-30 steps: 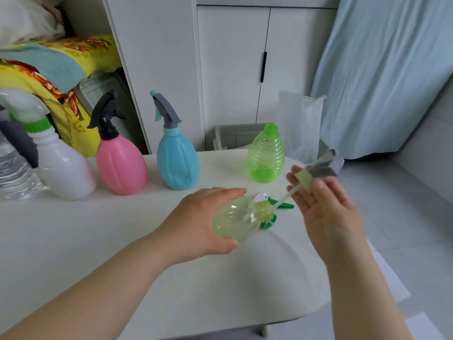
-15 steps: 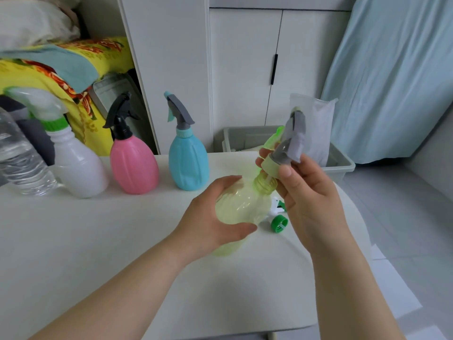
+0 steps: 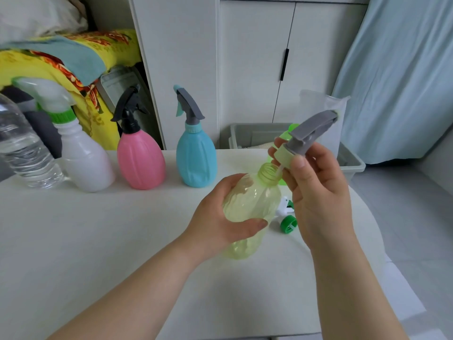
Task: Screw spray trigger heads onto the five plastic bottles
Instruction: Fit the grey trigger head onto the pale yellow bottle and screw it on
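Note:
My left hand (image 3: 218, 217) grips a pale yellow-green bottle (image 3: 250, 207), tilted with its threaded neck up and to the right. My right hand (image 3: 316, 190) holds a grey trigger head (image 3: 308, 133) by its pale green collar, just above and right of the neck; its dip tube reaches into the bottle mouth. Along the back of the table stand a white bottle (image 3: 81, 158), a pink bottle (image 3: 139, 155) and a blue bottle (image 3: 196, 158), each with a head on. A green bottle (image 3: 285, 137) is mostly hidden behind my right hand. A green-collared head (image 3: 286, 218) lies on the table.
A clear water bottle (image 3: 22, 148) stands at the far left of the white table (image 3: 98, 241). Behind the table are a grey bin (image 3: 250, 136) with a plastic bag, a white cupboard and a blue curtain. Yellow bedding lies at the back left.
The bottle has been raised and tilted more upright in my left hand. My right hand brought the grey head from the right over the neck, then lifted it slightly off, tube still inside.

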Demonstrator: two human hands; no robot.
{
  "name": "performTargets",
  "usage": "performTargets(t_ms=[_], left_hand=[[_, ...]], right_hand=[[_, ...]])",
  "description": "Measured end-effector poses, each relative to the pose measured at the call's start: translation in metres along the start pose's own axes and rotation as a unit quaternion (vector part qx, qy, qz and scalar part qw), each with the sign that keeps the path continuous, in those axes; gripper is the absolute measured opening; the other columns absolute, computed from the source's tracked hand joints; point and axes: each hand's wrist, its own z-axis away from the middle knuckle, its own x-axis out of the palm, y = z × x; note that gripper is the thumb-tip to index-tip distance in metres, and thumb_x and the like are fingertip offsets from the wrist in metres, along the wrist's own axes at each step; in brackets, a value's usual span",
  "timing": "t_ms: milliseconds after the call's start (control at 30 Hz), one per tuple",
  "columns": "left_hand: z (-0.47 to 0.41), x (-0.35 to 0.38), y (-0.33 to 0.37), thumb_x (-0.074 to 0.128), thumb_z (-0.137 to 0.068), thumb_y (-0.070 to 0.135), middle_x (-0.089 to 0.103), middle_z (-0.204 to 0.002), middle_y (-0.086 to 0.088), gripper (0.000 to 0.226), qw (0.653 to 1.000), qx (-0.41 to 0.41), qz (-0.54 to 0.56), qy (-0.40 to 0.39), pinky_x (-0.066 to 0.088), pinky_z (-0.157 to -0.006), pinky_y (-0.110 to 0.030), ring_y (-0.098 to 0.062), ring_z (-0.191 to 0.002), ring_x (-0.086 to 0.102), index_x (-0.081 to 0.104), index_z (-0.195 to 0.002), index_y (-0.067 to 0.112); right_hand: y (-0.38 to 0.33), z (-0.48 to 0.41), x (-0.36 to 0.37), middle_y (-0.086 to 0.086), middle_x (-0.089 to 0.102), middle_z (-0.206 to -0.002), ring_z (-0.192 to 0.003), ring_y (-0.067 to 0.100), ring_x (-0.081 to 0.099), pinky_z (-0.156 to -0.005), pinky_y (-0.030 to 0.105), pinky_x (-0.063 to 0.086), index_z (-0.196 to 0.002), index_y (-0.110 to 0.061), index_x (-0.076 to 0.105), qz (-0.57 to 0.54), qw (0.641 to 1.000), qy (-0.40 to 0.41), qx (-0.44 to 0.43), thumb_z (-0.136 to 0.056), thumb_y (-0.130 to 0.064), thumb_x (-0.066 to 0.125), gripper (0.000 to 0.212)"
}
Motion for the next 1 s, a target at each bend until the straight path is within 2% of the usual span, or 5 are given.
performTargets(t_ms=[300,600,700,867,1000], left_hand=[[-0.001,-0.002,-0.002,0.071,-0.048,0.038,0.053,-0.1,0.027,0.053,1.0,-0.01,0.002,0.002,0.035,-0.073,0.006,0.023,-0.092,0.047,0.043,-0.091,0.05],[0.0,-0.003,-0.005,0.071,-0.048,0.039,0.053,-0.105,0.025,0.056,1.0,-0.022,0.011,0.013,0.037,-0.075,0.004,0.013,-0.101,0.047,0.042,-0.095,0.049],[0.003,-0.003,-0.006,0.072,-0.049,0.04,0.053,-0.109,0.022,0.059,0.999,-0.023,0.001,0.025,0.037,-0.082,-0.001,0.007,-0.105,0.048,0.041,-0.099,0.046],[0.003,0.0,-0.007,0.081,-0.055,0.031,0.053,-0.12,0.011,0.07,0.999,-0.03,-0.006,0.043,0.038,-0.098,-0.028,-0.009,-0.117,0.048,0.041,-0.112,0.033],[0.001,0.003,-0.006,0.076,-0.048,0.035,0.05,-0.106,0.03,0.06,0.999,-0.028,0.002,0.04,0.037,-0.086,-0.014,0.001,-0.108,0.049,0.04,-0.095,0.047]], right_hand=[[0.004,0.0,0.009,-0.014,0.069,-0.076,-0.079,-0.001,0.063,-0.07,0.012,0.049,-0.088,-0.019,0.055,0.068,0.995,-0.063,-0.031,-0.077,0.003,0.058,0.025],[0.005,0.001,0.011,-0.004,0.062,-0.08,-0.069,-0.005,0.061,-0.066,0.009,0.048,-0.083,-0.02,0.053,0.108,0.992,-0.066,-0.022,-0.075,0.006,0.059,0.027],[0.008,0.005,0.018,-0.008,0.061,-0.078,-0.069,-0.007,0.06,-0.067,0.007,0.047,-0.081,-0.025,0.052,0.164,0.983,-0.068,-0.049,-0.073,0.003,0.064,0.032],[0.017,0.011,0.03,-0.015,0.061,-0.083,-0.08,-0.003,0.059,-0.077,0.01,0.046,-0.083,-0.035,0.051,0.214,0.974,-0.021,-0.074,-0.074,-0.002,0.066,0.037],[0.021,0.014,0.032,-0.014,0.052,-0.077,-0.08,0.013,0.05,-0.071,0.01,0.038,-0.077,-0.039,0.045,0.276,0.958,-0.007,-0.076,-0.074,-0.022,0.059,0.022]])
